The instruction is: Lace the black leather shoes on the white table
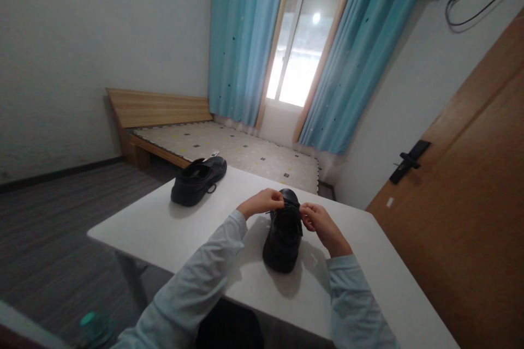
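A black lace-up shoe (282, 248) stands on the white table in front of me, its heel toward me and its toe pointing away. On its left side, my left hand (264, 202) pinches a black shoelace near the top of the lacing. Opposite it, my right hand (317, 220) has thumb and finger closed on the lace at the shoe's right side. The lace between the fingers is dark on dark, so its exact shape is hard to make out. A second black shoe (192, 184) rests farther left on the table, a lace loop beside it.
The white table (143, 223) reaches from left to right before me. Behind it is a bed (254, 150) with a patterned mattress. Blue curtains (248, 38) frame a window. A wooden door (458, 218) is on the right, and a green-capped bottle (92, 324) sits low at left.
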Tool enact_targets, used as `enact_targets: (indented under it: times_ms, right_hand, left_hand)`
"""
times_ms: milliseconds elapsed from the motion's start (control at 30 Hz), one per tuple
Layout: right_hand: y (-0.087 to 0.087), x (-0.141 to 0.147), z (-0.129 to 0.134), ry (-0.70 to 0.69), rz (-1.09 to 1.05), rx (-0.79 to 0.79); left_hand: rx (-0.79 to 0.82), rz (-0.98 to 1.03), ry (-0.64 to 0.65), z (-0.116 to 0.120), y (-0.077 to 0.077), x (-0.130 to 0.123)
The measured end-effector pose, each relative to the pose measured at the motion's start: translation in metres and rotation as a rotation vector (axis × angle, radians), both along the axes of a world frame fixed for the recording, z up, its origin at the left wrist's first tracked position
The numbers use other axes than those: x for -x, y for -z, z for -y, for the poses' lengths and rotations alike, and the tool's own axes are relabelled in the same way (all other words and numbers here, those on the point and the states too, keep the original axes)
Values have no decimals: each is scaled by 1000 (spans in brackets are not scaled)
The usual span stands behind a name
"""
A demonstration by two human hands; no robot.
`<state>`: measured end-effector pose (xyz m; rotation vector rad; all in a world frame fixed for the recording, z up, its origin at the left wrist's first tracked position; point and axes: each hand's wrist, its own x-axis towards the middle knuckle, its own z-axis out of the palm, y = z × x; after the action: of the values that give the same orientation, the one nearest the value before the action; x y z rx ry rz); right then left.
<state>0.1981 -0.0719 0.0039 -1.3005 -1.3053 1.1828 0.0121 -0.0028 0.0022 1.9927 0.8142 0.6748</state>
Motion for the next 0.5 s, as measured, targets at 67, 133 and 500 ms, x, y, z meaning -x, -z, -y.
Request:
enact_targets:
  times_ms: [67, 133, 500]
  right_hand:
    - [1, -3, 0, -20, 5, 1]
    - [2, -5, -1, -42, 4, -3]
    - [7, -16, 0, -123, 23, 27]
  left_hand:
    - [16, 6, 10, 1, 0, 0]
    - [30, 12, 22, 1, -1, 1]
    - [55, -37, 42, -1, -1, 6]
